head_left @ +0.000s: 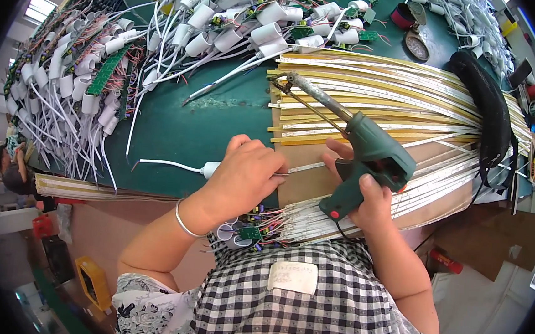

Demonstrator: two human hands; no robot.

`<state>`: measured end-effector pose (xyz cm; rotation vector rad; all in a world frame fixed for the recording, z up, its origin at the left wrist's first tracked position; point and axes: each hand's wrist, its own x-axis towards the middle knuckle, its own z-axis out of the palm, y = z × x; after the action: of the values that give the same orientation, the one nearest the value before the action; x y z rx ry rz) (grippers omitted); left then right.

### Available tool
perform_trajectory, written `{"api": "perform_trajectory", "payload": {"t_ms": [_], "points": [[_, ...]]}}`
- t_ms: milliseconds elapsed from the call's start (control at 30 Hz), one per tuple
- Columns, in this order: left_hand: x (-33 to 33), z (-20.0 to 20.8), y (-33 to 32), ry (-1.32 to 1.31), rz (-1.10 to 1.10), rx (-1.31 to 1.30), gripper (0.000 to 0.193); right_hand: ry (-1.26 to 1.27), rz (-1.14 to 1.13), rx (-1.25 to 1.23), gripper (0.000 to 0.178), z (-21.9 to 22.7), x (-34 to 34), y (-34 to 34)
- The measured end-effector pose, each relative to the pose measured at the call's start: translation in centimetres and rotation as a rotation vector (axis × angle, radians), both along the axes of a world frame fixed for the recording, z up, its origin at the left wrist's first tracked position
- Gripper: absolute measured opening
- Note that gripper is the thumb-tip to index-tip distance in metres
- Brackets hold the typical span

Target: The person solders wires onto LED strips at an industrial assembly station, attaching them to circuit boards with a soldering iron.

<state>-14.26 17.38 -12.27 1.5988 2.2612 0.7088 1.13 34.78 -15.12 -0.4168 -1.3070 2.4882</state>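
Observation:
My right hand [372,203] is wrapped round the handle of a dark green soldering gun [379,147], its metal barrel aimed up and to the left. My left hand [245,174] is closed over a white plastic cap [209,169], most of which it hides. A white cable [170,164] runs left from that cap across the green table. Thumb and forefinger pinch a thin wire end near the tip of a narrow white LED strip [306,167], which reaches right toward my other hand; whether they touch is hidden.
Piles of white caps with cables and circuit boards [228,29] cover the far and left table [183,123]. Yellow and white strips [375,75] lie on brown cardboard under a black bundle [483,96]. More wired strips [313,224] lie by my apron. A small round tin [416,45] stands far right.

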Motion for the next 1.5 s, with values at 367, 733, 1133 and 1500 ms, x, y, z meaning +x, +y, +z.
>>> {"api": "perform_trajectory", "payload": {"t_ms": [367,733,1133,1500], "points": [[0.3,-0.8,0.4,0.104,-0.005,0.14,0.014,0.003,0.011,0.052,0.077,0.1,-0.3,0.0],[0.5,-0.8,0.4,0.053,0.073,0.076,0.007,-0.02,0.021,0.061,0.078,0.1,-0.2,0.1],[0.1,-0.7,0.4,-0.033,0.111,0.068,0.007,0.001,0.007,0.094,0.074,0.1,-0.2,0.0],[1.0,-1.2,0.4,0.071,0.154,0.076,0.01,-0.019,0.03,0.09,0.08,0.2,-0.3,0.1]]}}
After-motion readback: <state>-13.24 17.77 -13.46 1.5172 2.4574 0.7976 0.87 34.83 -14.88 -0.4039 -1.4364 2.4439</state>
